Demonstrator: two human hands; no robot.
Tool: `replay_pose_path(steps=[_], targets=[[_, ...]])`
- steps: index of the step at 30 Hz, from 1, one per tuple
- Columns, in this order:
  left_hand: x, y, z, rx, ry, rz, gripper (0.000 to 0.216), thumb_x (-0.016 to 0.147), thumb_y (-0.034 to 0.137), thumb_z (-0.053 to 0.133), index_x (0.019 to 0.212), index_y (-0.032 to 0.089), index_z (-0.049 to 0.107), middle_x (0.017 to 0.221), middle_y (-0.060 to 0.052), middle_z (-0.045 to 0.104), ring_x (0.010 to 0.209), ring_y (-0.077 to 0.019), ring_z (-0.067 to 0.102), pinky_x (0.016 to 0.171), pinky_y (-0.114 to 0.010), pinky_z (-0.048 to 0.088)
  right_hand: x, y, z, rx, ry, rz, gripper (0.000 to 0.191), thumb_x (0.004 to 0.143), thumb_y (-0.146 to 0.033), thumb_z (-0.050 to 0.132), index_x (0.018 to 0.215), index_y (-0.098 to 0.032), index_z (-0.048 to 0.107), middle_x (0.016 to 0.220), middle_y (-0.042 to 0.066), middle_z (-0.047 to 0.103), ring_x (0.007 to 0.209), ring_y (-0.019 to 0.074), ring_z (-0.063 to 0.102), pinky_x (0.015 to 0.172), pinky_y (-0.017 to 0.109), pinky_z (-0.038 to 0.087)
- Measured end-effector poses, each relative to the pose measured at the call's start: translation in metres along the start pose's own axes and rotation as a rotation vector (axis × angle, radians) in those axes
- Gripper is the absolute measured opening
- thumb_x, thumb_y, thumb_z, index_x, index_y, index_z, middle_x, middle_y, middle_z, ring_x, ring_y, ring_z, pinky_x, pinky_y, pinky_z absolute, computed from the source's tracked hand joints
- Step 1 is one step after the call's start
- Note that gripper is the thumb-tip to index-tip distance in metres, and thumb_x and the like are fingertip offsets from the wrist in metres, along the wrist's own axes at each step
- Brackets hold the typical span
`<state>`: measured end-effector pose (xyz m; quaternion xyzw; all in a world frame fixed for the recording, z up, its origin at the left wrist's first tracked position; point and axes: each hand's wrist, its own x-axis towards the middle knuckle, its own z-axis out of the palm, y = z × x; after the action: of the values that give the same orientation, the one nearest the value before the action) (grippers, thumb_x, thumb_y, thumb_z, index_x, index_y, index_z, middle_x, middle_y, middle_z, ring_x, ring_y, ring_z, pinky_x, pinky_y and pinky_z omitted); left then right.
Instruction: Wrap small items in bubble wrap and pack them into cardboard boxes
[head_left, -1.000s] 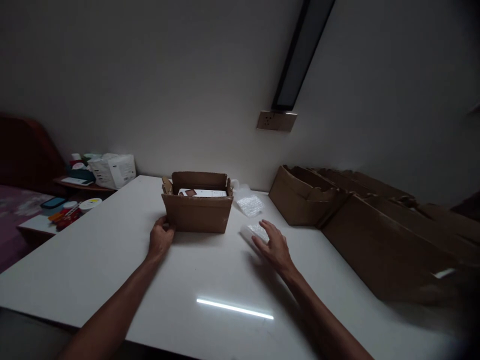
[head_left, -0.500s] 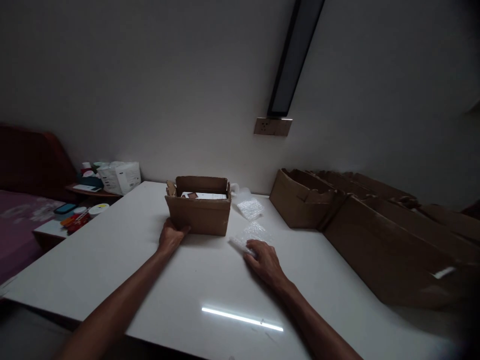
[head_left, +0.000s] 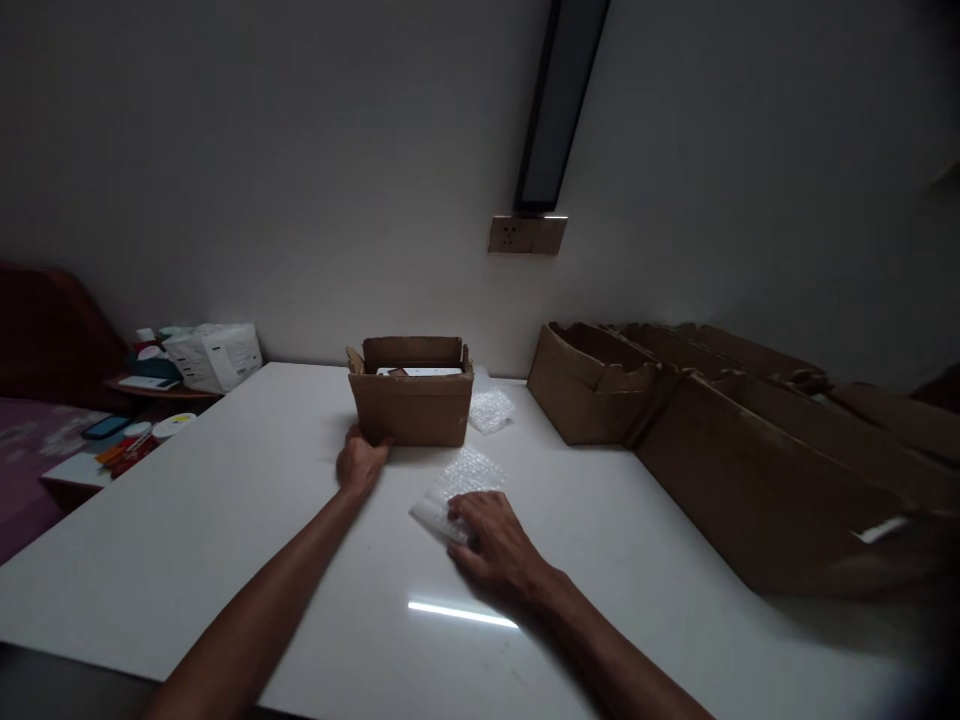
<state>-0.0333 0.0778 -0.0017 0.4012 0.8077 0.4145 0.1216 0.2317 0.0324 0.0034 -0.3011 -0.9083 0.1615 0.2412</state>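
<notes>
A small open cardboard box (head_left: 412, 412) stands upright toward the back of the table, with a white item (head_left: 431, 371) showing just inside its rim. My left hand (head_left: 360, 465) grips the box's lower left corner, thumb along the front and fingers round the side, partly hidden. Nearer to me, my right hand (head_left: 487, 535) is closed on a sheet of bubble wrap (head_left: 469, 470) lying on the table in front of the box. Another piece of bubble wrap (head_left: 491, 409) lies beside the box's right side.
Larger open cardboard boxes (head_left: 750, 490) line the right side of the white table (head_left: 300, 570). A wall socket (head_left: 527, 235) is above the back edge. At far left, a side stand holds a white pack (head_left: 217, 357) and several small items.
The small box has shifted right and slightly back with my left hand at its corner. My right hand has drawn the bubble wrap left and toward me. The camera view has turned slightly.
</notes>
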Motion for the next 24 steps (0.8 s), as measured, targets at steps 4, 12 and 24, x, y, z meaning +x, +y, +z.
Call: replay_pose_path(steps=[4,12,24], targets=[[-0.012,-0.01,0.002,-0.154,0.013,0.094,0.053,0.078,0.028,0.064,0.128,0.018,0.049,0.125,-0.012,0.064,0.11,-0.025,0.064,0.094,-0.034,0.049,-0.005,-0.014,-0.003,0.096,-0.063,-0.038,0.043,0.069,-0.016,0.062,0.112,-0.021,0.061,0.111,0.006,0.065,0.103,0.0245,0.052,0.099,0.044,0.037],[-0.042,-0.033,-0.002,-0.371,-0.027,0.16,0.052,0.079,0.021,0.055,0.129,0.012,0.046,0.122,-0.015,0.063,0.088,-0.0168,0.068,0.082,-0.03,0.055,-0.011,-0.029,0.001,0.443,-0.229,-0.089,0.071,0.069,-0.048,0.076,0.133,-0.023,0.059,0.131,0.01,0.062,0.121,0.0302,0.053,0.105,0.05,0.038],[-0.015,0.066,-0.038,-0.001,0.329,0.896,0.055,0.079,0.01,0.057,0.134,0.017,0.048,0.139,-0.014,0.053,0.138,-0.0309,0.039,0.114,-0.048,0.03,-0.003,-0.006,0.01,0.294,-0.014,0.091,0.031,0.077,-0.027,0.061,0.106,-0.017,0.068,0.104,0.01,0.071,0.098,0.0267,0.061,0.094,0.047,0.044]])
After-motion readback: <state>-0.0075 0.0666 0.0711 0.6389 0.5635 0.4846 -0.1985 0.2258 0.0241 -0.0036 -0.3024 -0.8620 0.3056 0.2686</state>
